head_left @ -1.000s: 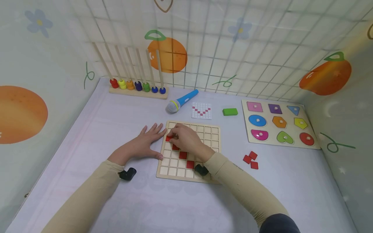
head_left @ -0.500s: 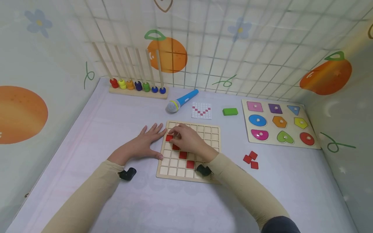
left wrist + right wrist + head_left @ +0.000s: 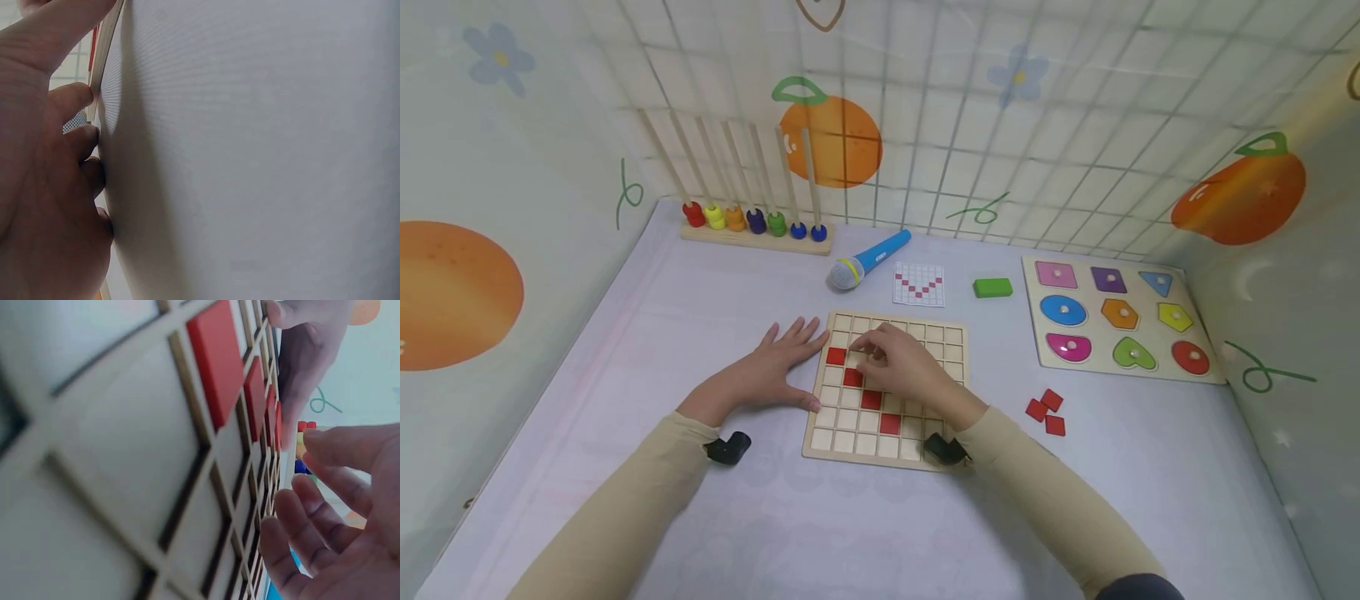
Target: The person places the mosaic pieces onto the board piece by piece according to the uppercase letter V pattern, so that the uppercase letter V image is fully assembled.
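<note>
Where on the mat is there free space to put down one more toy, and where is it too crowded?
Free patches: the near mat between the sleeves, and the left side between the bead rack and the left hand. Crowded: the strip behind the grid board, with microphone, pattern card and green block.

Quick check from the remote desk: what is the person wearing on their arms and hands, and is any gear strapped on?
Both arms wear long beige sleeves to the wrist. The left hand and right hand are bare: no gloves or rings seen. A small black camera sits under each wrist. No cables visible.
</note>
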Action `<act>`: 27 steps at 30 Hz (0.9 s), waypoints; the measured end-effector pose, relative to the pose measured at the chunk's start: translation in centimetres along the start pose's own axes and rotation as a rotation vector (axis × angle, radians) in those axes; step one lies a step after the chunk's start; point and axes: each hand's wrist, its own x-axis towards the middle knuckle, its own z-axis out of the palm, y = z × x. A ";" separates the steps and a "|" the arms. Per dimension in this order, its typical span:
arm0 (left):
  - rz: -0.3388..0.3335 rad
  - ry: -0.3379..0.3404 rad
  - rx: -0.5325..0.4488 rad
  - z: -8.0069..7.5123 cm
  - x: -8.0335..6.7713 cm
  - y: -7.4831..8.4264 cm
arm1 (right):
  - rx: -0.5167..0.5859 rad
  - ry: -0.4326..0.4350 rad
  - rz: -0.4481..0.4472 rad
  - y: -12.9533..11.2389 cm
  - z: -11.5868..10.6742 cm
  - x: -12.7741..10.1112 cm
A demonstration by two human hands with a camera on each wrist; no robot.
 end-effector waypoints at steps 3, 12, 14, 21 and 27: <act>-0.004 0.002 0.000 0.0 0.0 0.0 | -0.008 0.007 -0.006 0.1 -0.3 -0.6; -0.008 -0.001 -0.005 0.0 0.0 0.1 | -0.022 0.019 -0.001 0.9 -0.9 -2.4; -0.009 -0.001 -0.005 0.0 0.0 0.0 | -0.027 0.029 -0.002 1.2 -1.0 -2.9; -0.003 0.000 -0.006 0.0 0.0 0.1 | -0.034 0.061 0.040 2.2 -1.6 -4.7; -0.003 0.005 -0.004 0.0 -0.1 0.2 | -0.033 0.093 0.074 3.2 -2.4 -6.4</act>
